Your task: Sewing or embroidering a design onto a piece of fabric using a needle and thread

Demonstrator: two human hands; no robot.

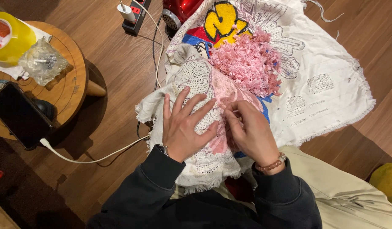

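A big cloth (331, 85) is lying in the middle and upper right of the frame, with both hands resting on its lower left part. A round table (73, 85) is sitting at the left, with a phone (20, 114) lying on it.

— What lies on the lap?
— A white canvas (323, 85) with pink yarn tufts (249, 61); the left hand (185, 127) presses flat on it.
— And the right hand (251, 131)?
— Its fingers (232, 116) pinch the pink patch.
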